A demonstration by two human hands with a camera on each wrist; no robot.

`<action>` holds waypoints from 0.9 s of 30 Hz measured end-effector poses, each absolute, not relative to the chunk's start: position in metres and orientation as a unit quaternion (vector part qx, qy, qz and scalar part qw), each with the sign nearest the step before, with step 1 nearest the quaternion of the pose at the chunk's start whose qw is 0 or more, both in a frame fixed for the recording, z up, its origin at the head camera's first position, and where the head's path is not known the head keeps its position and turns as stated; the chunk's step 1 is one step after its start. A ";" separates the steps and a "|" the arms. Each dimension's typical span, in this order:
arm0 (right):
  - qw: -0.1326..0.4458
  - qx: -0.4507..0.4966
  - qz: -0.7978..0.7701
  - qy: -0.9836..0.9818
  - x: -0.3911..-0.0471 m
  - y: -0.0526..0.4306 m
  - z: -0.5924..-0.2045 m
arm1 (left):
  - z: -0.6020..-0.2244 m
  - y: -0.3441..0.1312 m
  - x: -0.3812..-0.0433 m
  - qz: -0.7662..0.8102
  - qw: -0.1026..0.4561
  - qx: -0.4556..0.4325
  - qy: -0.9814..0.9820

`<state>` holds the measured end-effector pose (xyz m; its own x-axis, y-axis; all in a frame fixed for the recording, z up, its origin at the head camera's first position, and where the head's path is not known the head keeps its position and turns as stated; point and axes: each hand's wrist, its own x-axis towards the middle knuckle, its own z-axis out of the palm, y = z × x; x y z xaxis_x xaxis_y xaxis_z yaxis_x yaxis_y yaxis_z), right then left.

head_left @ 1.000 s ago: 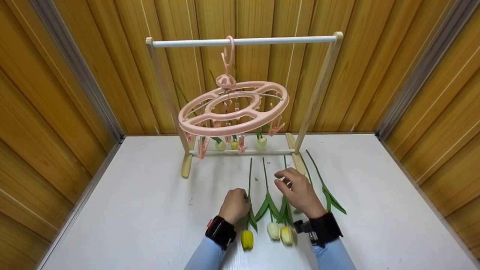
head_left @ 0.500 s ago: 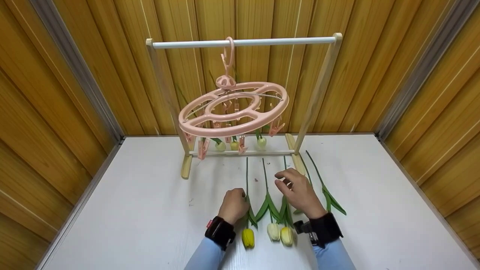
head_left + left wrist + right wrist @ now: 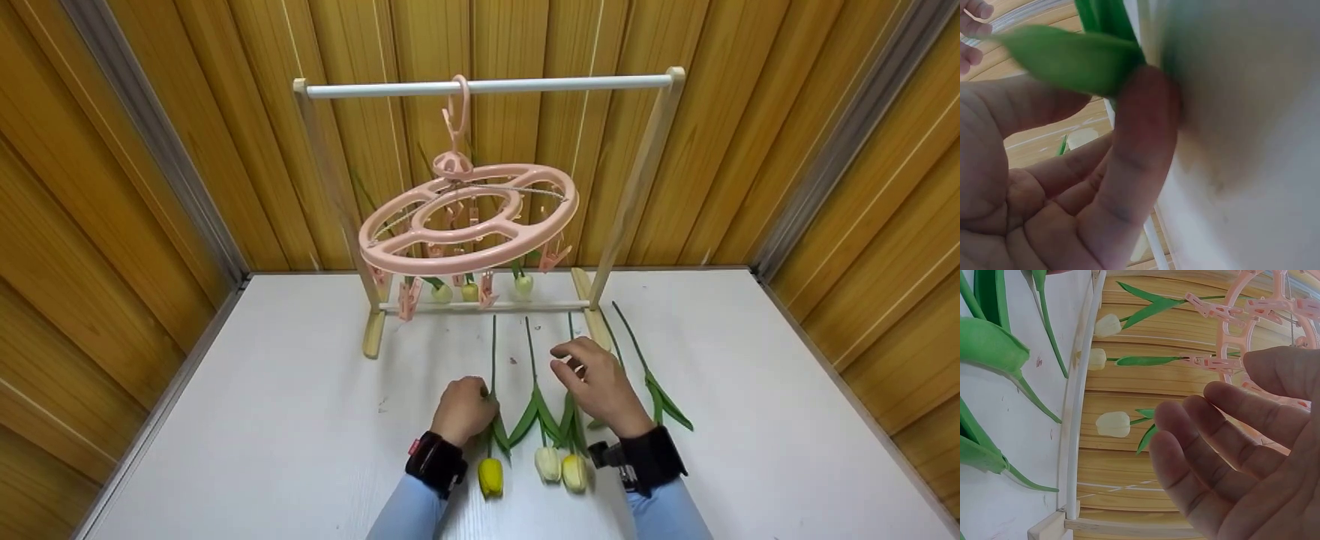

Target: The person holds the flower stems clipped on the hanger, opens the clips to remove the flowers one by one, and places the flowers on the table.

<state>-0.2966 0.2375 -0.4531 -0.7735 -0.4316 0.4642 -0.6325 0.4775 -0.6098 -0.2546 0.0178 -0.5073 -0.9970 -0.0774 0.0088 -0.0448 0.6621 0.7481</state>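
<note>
My left hand [image 3: 463,411] is low over the white table, pinching a yellow tulip [image 3: 490,478] by its leafy stem, bloom toward me. In the left wrist view a green leaf [image 3: 1067,59] sticks out between thumb and fingers; the stem there is mostly hidden. My right hand [image 3: 598,386] hovers above the other tulips, fingers loosely bent and holding nothing, as the right wrist view also shows. Beneath and beside it lie a white tulip [image 3: 547,463] and a pale yellow tulip [image 3: 574,472], stems pointing away from me.
A pink round clip hanger [image 3: 469,259] hangs from the white bar [image 3: 555,81] of a wooden stand. Tulips, among them a white one [image 3: 1113,424], dangle heads down from its clips. More green stems [image 3: 636,345] lie at the right. Wood-patterned walls enclose the table.
The yellow tulip has shifted slightly left, its stem now straighter, and my left hand has moved a little left with it. My right hand has stayed nearly still.
</note>
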 end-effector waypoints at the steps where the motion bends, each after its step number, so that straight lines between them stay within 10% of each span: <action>1: 0.124 0.313 0.404 -0.850 -0.297 0.238 -0.453 | -0.507 0.017 -0.254 -0.410 0.020 0.034 -0.911; 27: 0.118 0.316 0.405 -0.850 -0.291 0.239 -0.447 | -0.469 -0.017 -0.249 -0.428 0.137 0.032 -0.893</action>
